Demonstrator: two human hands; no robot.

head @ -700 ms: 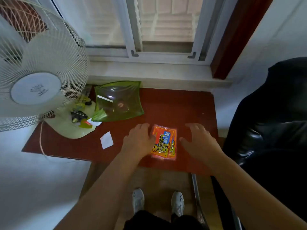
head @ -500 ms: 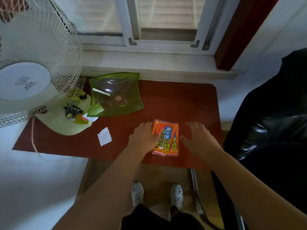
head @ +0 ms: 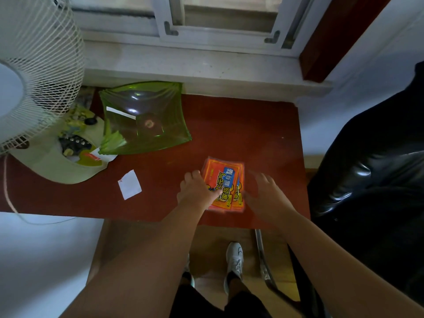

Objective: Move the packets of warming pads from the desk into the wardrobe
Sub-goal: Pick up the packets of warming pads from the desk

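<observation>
Left hand (head: 197, 191) pinches packets (head: 226, 180) at their left edge, thumb on top | right hand (head: 266, 196) fingers spread, at their right edge | packets stacked on desk (head: 263, 134), near edge

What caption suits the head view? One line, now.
Left hand and right hand flank orange warming-pad packets lying on the red desk.

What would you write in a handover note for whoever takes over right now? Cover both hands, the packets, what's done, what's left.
Left hand: at the left edge of the packets, thumb on top; grip unclear.
Right hand: open, beside their right edge.
Packets: stacked flat on the desk, near its front edge.
Done: nothing moved yet.
Left: lift them and carry them to the wardrobe, which is out of view.
</observation>
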